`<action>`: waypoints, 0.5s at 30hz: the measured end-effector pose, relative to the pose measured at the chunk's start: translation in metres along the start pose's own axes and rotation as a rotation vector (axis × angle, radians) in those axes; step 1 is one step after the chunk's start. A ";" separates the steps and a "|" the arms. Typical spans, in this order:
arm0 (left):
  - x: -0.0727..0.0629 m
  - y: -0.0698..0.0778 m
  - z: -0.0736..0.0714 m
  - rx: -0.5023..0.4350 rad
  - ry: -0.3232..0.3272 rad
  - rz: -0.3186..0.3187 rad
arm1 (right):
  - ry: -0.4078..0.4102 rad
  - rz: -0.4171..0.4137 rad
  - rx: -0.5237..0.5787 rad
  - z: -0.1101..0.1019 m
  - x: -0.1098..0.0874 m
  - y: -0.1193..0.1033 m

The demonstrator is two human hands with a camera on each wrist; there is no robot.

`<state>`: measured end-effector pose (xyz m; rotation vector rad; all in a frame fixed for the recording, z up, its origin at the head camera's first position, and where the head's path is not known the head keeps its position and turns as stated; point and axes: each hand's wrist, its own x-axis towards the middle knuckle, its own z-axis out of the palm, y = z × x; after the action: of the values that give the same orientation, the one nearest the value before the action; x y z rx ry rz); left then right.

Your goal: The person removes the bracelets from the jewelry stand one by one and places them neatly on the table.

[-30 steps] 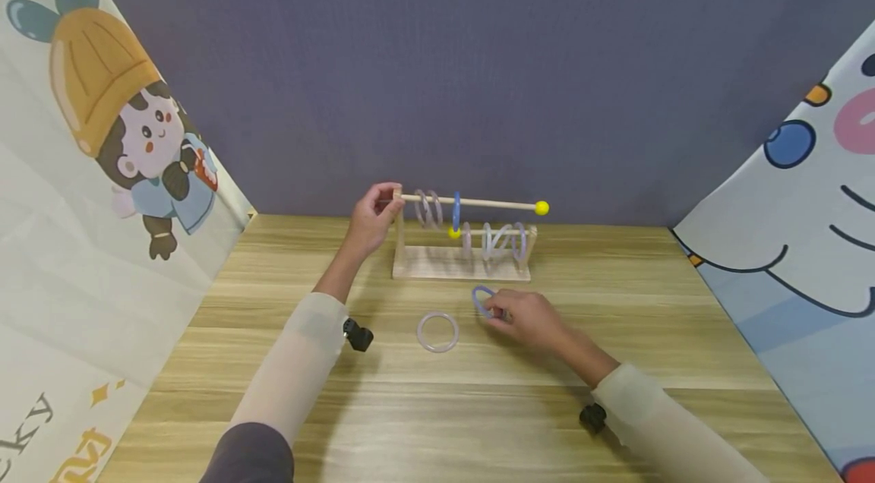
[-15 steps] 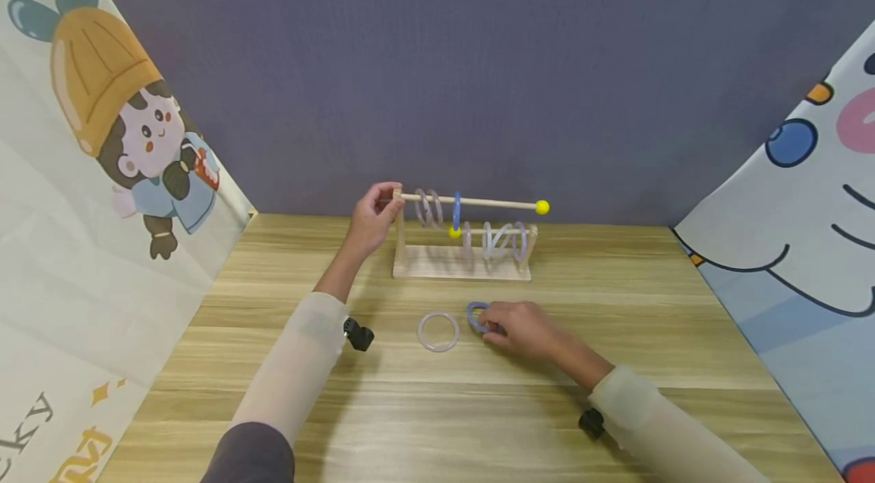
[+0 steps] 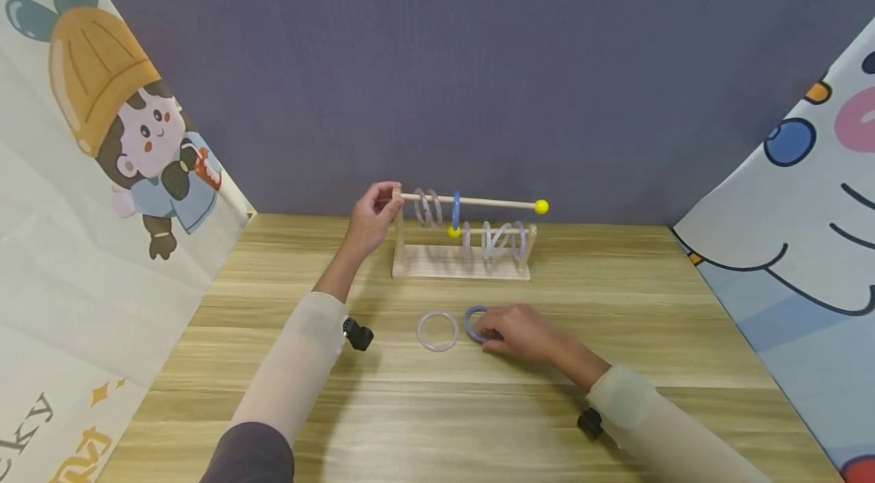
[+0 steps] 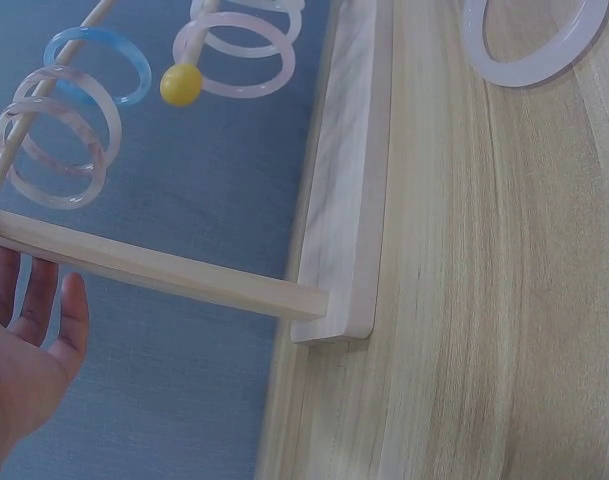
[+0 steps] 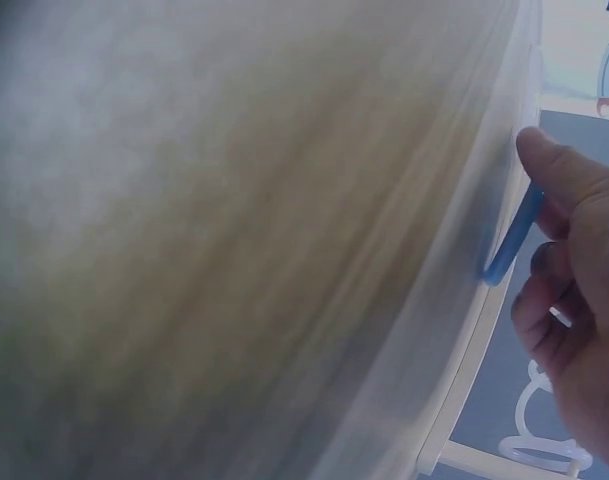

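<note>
My left hand (image 3: 372,221) grips the top of the left post of a wooden bangle stand (image 3: 434,264); in the left wrist view its fingers (image 4: 36,300) lie against the post. Between right thumb and fingers, a blue bangle (image 3: 468,323) is pinched low over the table, tilted in the right wrist view. The right hand (image 3: 521,331) covers part of it. Just left of it, a pale pinkish bangle (image 3: 420,333) lies flat. Pale bangles and a blue bangle (image 3: 456,211) hang on the stand's upper rod (image 3: 502,203). Several pale bangles (image 3: 486,241) hang on the lower rod.
Yellow balls cap the rod ends, the upper ball (image 3: 541,206) at right and the lower ball (image 3: 454,232) near the middle. The stand rests near the wood-grain table's (image 3: 437,422) back edge, before a grey-blue wall (image 3: 437,73). Printed cartoon panels flank both sides.
My right hand has moved down and slightly left, lowering the blue bangle from a raised, tilted pose toward the table beside the pale bangle. The left hand has stayed on the post.
</note>
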<state>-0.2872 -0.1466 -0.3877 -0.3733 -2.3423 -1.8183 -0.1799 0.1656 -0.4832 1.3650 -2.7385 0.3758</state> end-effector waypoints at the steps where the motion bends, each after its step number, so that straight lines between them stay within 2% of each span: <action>1: 0.002 -0.005 0.000 0.001 0.002 0.002 | -0.009 -0.004 0.001 0.000 0.000 0.000; 6: 0.011 -0.026 0.001 0.000 0.013 0.008 | -0.056 -0.012 0.028 0.001 -0.001 0.001; 15: 0.010 -0.028 0.001 -0.005 0.020 0.061 | -0.098 -0.007 0.051 0.000 -0.002 0.001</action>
<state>-0.3048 -0.1509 -0.4110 -0.4207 -2.2875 -1.7930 -0.1795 0.1673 -0.4836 1.4432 -2.8202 0.3913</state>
